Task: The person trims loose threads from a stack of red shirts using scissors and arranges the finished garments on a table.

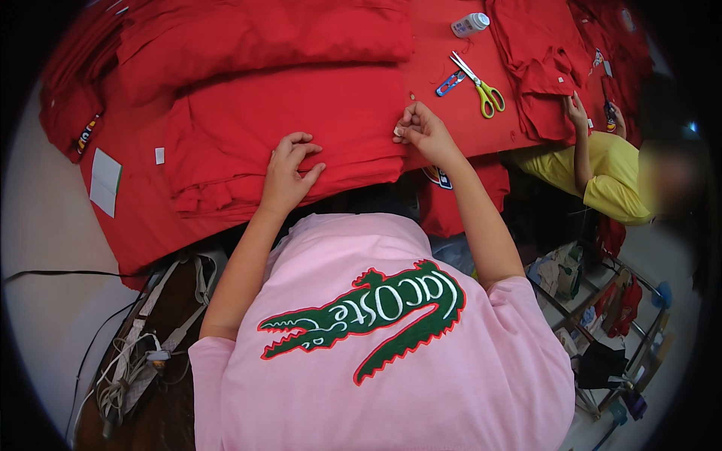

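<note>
Left hand (pixel 289 174) flat, fingers curled, right hand (pixel 421 131) in pinching grip

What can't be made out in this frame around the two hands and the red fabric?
- Head view: the small pale thing pinched by the right hand is too small to identify.
- The left hand covers the red fabric stack edge beneath it.
- The stack's near edge is hidden behind the pink shirt.
- The small white bottle is too small to tell contents.

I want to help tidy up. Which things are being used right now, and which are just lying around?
In use: left hand and right hand on the red cloth stack; right fingers pinch a small white tag.

Lying about: scissors, blue snips, white bottle, white card.
</note>
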A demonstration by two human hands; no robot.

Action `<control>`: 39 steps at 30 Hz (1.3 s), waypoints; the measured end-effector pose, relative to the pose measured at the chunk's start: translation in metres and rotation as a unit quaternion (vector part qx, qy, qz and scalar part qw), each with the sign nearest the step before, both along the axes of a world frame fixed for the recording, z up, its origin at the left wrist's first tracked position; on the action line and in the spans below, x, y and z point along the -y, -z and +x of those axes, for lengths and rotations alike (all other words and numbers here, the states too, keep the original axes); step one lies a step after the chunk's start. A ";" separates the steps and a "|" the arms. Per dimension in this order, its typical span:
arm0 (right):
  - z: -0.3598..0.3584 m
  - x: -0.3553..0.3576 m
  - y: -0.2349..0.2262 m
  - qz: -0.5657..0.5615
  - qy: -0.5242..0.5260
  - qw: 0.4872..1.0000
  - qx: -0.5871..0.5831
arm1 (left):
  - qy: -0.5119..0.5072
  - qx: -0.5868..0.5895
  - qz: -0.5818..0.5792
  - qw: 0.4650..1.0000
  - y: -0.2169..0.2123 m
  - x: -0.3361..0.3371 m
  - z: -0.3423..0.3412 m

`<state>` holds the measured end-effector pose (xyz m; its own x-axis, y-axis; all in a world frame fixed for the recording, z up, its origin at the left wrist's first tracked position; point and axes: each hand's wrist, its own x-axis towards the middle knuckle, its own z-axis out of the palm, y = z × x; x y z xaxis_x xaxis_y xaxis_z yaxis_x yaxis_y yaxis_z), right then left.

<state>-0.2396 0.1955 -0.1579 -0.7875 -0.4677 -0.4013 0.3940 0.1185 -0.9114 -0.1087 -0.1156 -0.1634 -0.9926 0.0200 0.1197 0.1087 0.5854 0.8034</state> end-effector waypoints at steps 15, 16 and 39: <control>0.002 0.074 -0.051 0.493 -0.339 0.722 -0.348 | 0.002 -0.002 -0.008 1.000 -0.001 0.004 0.001; -0.002 0.073 -0.043 0.491 -0.326 0.718 -0.370 | 0.002 0.002 -0.004 1.000 0.000 0.004 0.001; 0.033 0.023 -0.084 0.273 -0.043 0.848 -0.453 | -0.019 -0.117 -0.131 0.984 -0.002 0.020 0.021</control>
